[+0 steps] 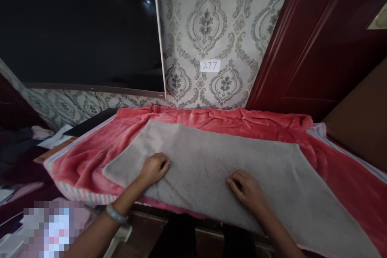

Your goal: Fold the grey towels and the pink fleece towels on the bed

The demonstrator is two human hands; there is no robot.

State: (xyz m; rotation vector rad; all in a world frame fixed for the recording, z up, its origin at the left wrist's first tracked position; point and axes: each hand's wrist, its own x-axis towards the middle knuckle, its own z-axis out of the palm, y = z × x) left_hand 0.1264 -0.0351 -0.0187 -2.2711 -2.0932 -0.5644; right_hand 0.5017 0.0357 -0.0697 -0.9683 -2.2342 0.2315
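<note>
A grey cloth (199, 157) lies spread over a red plush blanket (96, 149). My left hand (155, 168) rests on the left part of the grey cloth, its fingers curled in towards the thumb. Farther right, my right hand (246, 188) is on the same cloth, also with bent fingers and the thumb close to them. Whether either hand pinches a bit of the fabric is hidden. Faint creases run across the cloth near my left hand. A pale bangle (117, 213) is on my left wrist.
A large dark television (81, 28) hangs at the left above the blanket. Patterned wallpaper (238, 4) carries a paper label (210, 65) reading 277. A dark red door (326, 40) stands at the right. Clothes (27, 169) are piled at the left.
</note>
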